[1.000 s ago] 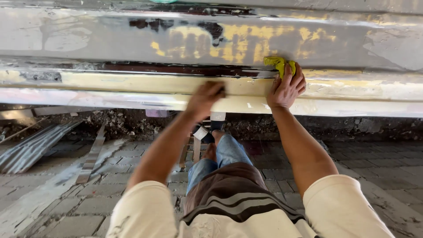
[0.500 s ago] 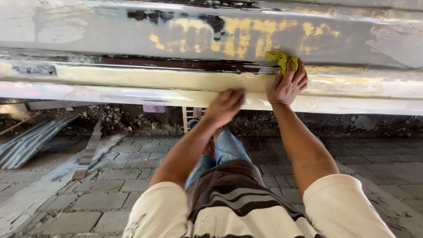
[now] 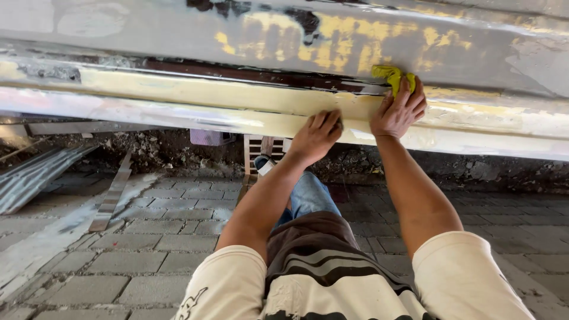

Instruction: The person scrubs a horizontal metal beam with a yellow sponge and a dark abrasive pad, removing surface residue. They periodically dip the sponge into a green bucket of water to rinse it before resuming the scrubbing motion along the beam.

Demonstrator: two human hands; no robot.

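My left hand [image 3: 317, 135] has slid right along the cream filler band of the long panel [image 3: 178, 95], fingers clenched on something I can't make out, now near my right hand [image 3: 398, 111]. Right hand stays put, fingers pressing a yellow cloth [image 3: 388, 74] against the panel. Rubbing stroke is closing toward the cloth.

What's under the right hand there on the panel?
A yellow cloth sticks out above the fingers of the right hand, pressed against the worn yellow-and-grey panel. The rest of the cloth and the panel surface beneath the palm are covered by the hand.
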